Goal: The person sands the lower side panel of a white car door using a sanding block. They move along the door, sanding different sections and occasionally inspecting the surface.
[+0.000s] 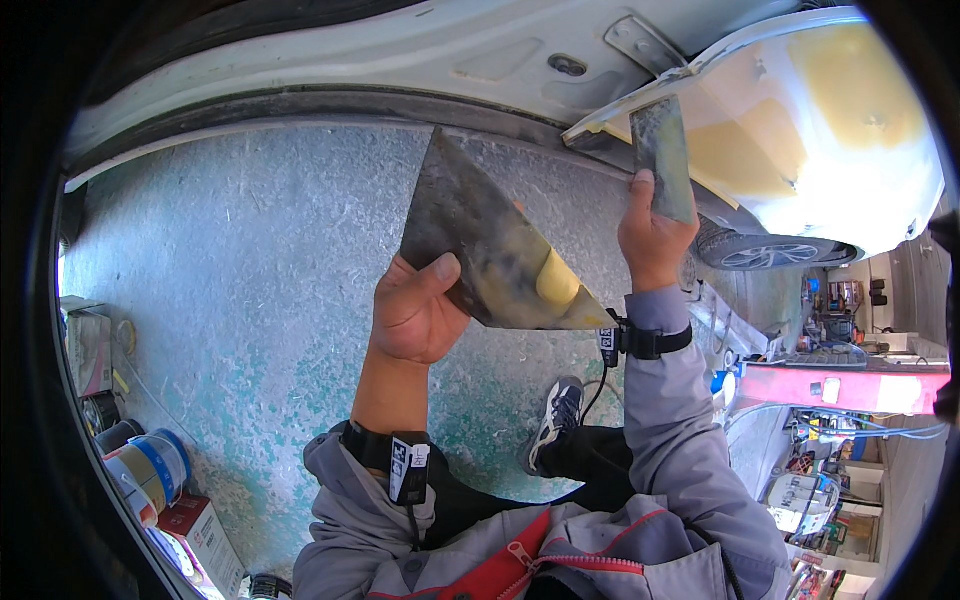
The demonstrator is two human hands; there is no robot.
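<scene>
My left hand (pixel 420 307) grips a dark, smeared flat plate (pixel 480 232) by its lower left edge, thumb on top. A mound of yellow body filler (pixel 557 281) sits near the plate's right side, with thinner yellow smears around it. To the right, my right hand (pixel 658 236) holds a rectangular filler spreader (pixel 664 157) upright, its face stained grey and greenish. The spreader is apart from the plate and appears in front of a white car body panel (pixel 750 82) that bears yellow filler patches.
An open car door frame (pixel 337 67) spans the top. A car wheel (pixel 772 253) is below the panel. Buckets (pixel 161 465) and a red and white box (pixel 199 532) stand at lower left. A red beam (pixel 840 386) and cluttered shelves are at right. My shoe (pixel 559 420) rests on the worn floor.
</scene>
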